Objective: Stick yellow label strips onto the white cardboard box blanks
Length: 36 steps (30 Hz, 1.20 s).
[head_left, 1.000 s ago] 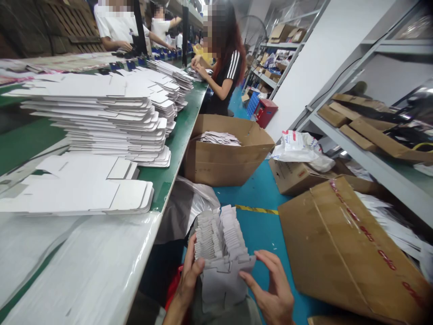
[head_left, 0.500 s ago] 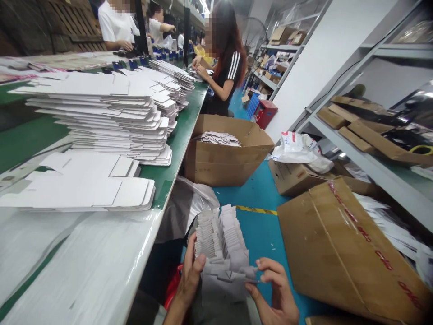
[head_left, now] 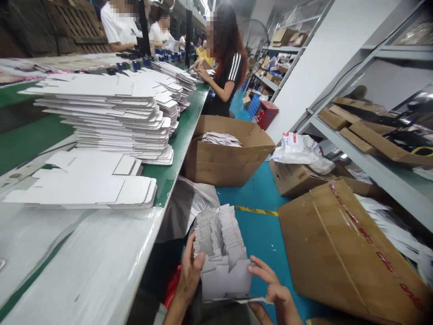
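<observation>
A row of pale grey die-cut cardboard pieces (head_left: 216,234) stands packed on edge low in front of me, over my lap. My left hand (head_left: 190,275) grips the left side of this row, thumb on the near end and fingers along the outside. At the near right corner, my right hand (head_left: 275,291) holds the frontmost cardboard piece (head_left: 226,282), fingertips at its right edge and thumb below. That piece faces me, and a thin flap along its bottom edge sticks out towards my right hand.
White flat cardboard blanks (head_left: 118,122) lie stacked on the green table (head_left: 184,135) at left. An open carton (head_left: 230,164) with paper pieces stands beyond my hands; a large carton (head_left: 324,253) is at right. A co-worker (head_left: 226,67) sits along the table. Shelving (head_left: 372,158) lines the right.
My right hand has shifted slightly downward at the near end. The frontmost piece now stands more fully facing me, its bottom flap turned outwards. My left hand stays in place.
</observation>
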Tool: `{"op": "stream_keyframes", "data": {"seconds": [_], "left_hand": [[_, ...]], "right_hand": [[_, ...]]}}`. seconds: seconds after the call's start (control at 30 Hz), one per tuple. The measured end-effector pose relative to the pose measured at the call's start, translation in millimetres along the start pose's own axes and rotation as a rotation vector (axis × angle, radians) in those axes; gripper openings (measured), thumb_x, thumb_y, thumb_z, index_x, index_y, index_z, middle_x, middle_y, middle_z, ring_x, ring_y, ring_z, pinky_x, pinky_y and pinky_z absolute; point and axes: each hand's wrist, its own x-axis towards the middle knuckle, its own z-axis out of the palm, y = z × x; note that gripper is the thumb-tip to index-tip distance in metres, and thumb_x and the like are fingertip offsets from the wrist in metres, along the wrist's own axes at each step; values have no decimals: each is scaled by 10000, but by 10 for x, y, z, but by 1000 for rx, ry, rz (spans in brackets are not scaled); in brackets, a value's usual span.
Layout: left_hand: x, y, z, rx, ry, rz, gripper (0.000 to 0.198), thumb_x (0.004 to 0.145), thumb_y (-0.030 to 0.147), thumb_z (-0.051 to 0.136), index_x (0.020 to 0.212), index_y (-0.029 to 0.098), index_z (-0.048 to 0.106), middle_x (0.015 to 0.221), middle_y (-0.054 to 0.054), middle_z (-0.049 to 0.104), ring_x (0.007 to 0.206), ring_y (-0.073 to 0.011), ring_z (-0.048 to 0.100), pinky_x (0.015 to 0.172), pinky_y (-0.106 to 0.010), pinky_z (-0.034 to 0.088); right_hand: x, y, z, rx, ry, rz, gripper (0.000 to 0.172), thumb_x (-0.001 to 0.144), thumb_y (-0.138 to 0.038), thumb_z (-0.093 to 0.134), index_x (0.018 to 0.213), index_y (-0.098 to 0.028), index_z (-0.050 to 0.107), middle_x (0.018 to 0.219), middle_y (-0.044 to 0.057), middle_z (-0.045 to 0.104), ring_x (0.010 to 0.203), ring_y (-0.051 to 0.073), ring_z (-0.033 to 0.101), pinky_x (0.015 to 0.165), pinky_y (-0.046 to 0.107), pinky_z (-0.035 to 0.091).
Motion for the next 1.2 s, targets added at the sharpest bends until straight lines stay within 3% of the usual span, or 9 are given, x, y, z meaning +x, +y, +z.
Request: {"op": "stream_keyframes", "data": {"seconds": [0.1,0.17,0.27,0.33,0.47,0.6,0.83,1.07,1.2], "left_hand": [[-7,-24,-20,1,-6,-5,844,785,688,609,1431,162,477,1498,-157,496,1430,-361,387,1183,-472,293],[-15,-46,-34,2,3,-20,846,795,682,603,1449,166,454,1508,-155,484,1441,-357,370,1189,-475,279],[-28,-64,-46,6,16,-41,856,791,690,600,1453,167,452,1506,-152,488,1444,-372,361,1179,-489,292],[-33,-55,-41,7,9,-38,862,781,696,606,1446,167,463,1494,-147,504,1434,-376,376,1171,-481,311],[-24,-21,-19,4,-7,-4,868,770,706,609,1431,158,486,1482,-142,520,1421,-366,399,1172,-453,318],[-12,-24,-25,1,-5,-4,849,782,702,601,1427,161,492,1477,-145,523,1415,-375,403,1169,-476,318],[-16,12,-17,-15,-20,12,877,773,700,617,1441,150,473,1481,-157,515,1408,-377,414,1167,-471,322],[-29,44,0,-36,-38,15,842,798,666,624,1446,154,461,1481,-156,517,1397,-353,441,1157,-445,346],[-27,73,12,-56,-37,14,874,764,682,646,1430,140,481,1447,-175,545,1356,-369,486,1137,-467,370]], "right_hand": [[-20,18,-47,-55,16,-64,187,912,-183,643,975,-250,480,1044,109,765,1226,350,618,925,575,556],[-9,20,-61,-69,42,-118,296,863,-162,699,1085,-242,519,869,67,773,1060,322,696,917,558,561],[61,-15,-47,5,5,-96,388,877,-277,725,1214,-212,543,687,18,701,720,240,700,740,418,607],[115,-35,-26,72,-26,6,304,895,-381,707,1126,-219,593,659,9,648,631,205,655,605,331,581],[115,25,-8,-16,52,113,261,827,-405,772,749,-216,609,838,65,678,788,231,701,670,310,599],[12,130,11,-113,-3,181,272,816,-404,773,721,-201,618,1273,150,649,1042,296,709,800,343,622],[-22,144,56,-217,48,135,169,815,-322,773,828,-211,646,1072,106,718,939,249,730,793,297,611],[-43,37,86,-244,85,124,193,799,-333,787,793,-211,639,1206,134,667,923,253,706,759,326,595],[-173,-161,97,-61,234,219,328,886,-364,687,672,-226,481,944,77,716,785,223,688,699,314,549]]}}
